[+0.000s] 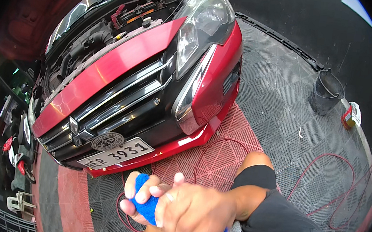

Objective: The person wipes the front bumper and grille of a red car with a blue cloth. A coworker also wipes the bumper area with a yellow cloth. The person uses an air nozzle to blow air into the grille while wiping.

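Observation:
Close together in front of the car's bumper, both my hands are closed on a bunched blue cloth. My left hand has its fingers curled round the cloth, which shows between them. Over its side lies my right hand, fingers bent against the cloth and slightly blurred; its palm side is hidden. A small blue bit shows at the right hand's lower edge. Just beyond the hands stands a red car with a black grille, a white number plate and a clear headlight. The hands are apart from the car.
The bonnet is raised over the engine bay. A red hose loops across the grey and red floor tiles. At the right stand a black bucket and a tin can. A white plastic stool stands at the left.

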`<act>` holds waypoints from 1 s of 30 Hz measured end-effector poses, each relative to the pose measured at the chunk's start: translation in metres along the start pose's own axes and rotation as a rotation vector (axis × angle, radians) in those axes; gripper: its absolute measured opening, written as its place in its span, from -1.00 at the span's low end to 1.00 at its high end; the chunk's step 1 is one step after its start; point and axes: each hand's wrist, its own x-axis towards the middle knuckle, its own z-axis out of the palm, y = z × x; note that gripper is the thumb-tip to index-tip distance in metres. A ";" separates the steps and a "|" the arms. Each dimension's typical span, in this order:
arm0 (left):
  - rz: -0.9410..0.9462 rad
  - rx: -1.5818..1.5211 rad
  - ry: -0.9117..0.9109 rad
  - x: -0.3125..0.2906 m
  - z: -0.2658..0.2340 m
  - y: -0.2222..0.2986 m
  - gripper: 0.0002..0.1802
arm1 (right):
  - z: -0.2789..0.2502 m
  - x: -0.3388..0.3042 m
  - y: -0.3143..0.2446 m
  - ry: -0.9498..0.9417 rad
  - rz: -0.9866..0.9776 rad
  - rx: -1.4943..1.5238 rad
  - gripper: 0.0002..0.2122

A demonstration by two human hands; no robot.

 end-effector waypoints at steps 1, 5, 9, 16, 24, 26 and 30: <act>0.056 0.124 -0.048 0.003 -0.001 -0.001 -0.73 | -0.002 0.000 -0.001 0.079 0.053 0.094 -0.96; 0.345 0.702 -0.162 0.012 0.007 -0.011 -0.57 | -0.011 0.006 0.013 0.395 0.126 0.510 -0.89; 0.854 1.159 -0.374 0.026 0.022 -0.005 -0.53 | -0.003 0.001 0.042 0.445 0.327 0.752 -0.78; 0.220 1.891 -1.073 0.016 0.038 0.069 -0.60 | -0.011 -0.040 0.068 0.671 0.820 1.058 -0.74; 0.019 1.969 -1.174 -0.005 -0.030 0.048 -0.57 | -0.044 -0.082 0.087 0.370 1.462 0.449 -0.77; -0.008 1.951 -1.245 -0.023 -0.063 0.045 -0.60 | -0.049 -0.106 0.094 0.260 1.665 0.351 -0.81; -0.199 2.050 -1.296 -0.066 -0.130 0.030 -0.75 | -0.063 -0.182 0.114 -0.042 1.896 -0.122 -0.81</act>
